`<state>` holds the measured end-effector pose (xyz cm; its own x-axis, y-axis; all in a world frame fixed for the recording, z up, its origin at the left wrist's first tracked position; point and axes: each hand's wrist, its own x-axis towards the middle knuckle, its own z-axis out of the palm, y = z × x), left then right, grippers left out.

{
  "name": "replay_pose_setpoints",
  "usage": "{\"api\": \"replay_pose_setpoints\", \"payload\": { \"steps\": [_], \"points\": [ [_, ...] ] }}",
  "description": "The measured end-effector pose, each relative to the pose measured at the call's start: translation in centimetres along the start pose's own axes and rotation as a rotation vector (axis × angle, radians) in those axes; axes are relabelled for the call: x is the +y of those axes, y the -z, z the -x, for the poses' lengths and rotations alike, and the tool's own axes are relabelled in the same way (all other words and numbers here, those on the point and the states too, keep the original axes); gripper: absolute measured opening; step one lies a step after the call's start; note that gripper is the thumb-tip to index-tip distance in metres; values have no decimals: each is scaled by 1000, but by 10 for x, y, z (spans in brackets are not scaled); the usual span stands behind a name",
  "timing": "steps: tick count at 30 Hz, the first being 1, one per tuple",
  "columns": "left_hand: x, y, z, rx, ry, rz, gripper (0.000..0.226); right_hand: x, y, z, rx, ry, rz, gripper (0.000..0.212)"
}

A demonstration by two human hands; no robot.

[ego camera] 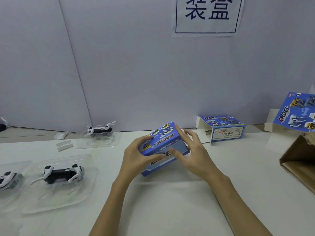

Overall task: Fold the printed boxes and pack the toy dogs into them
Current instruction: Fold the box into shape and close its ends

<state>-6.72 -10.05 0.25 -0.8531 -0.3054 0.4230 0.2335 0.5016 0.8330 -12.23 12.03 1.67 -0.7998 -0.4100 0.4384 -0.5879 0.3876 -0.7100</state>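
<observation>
Left hand grips the box at its left end, tilted above the tabletop at centre; right hand presses spread fingers on its right side. Folding step, I'd say. Next calls for a dog, lying near left in its tray. Another box sits far right.

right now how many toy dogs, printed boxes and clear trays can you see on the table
toy dogs: 3, near left, far, one cut off at the left edge
printed boxes: 3, one in the hands, one at the back, one at the far right
clear trays: 3, one under each dog
total: 9
</observation>
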Motion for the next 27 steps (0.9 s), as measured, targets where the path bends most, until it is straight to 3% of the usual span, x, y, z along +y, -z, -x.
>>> {"api": "replay_pose_setpoints", "payload": {
  "steps": [4, 7, 9, 11, 14, 17, 19, 23, 27],
  "points": [
    [1, 4, -2, 135, 133, 142, 90, 5, 4, -1, -73, 144, 43, 104],
    [3, 5, -4, 239, 247, 343, 85, 6, 3, 0, -8, 115, 10, 103],
    [0, 11, -9, 265, 291, 531, 77, 5, 2, -2, 120, 81, 0, 93],
    [-1, 17, -11, 170, 242, 607, 74, 2, 3, -4, 278, 2, -45, 83],
    [2, 13, -5, -15, 96, 489, 68, 4, 2, -6, 415, -167, -119, 79],
    [-2, -7, 3, -98, 61, 436, 74, 10, 7, -8, 388, -228, -258, 76],
    [-3, -17, 7, -25, 95, 534, 70, 10, 8, -7, 339, -154, -315, 71],
    [2, -24, 7, 108, 225, 685, 53, 9, -2, -6, 228, -74, -287, 30],
    [1, -24, 7, 100, 270, 696, 47, 11, -4, -3, 226, -132, -263, 34]
  ]
}}
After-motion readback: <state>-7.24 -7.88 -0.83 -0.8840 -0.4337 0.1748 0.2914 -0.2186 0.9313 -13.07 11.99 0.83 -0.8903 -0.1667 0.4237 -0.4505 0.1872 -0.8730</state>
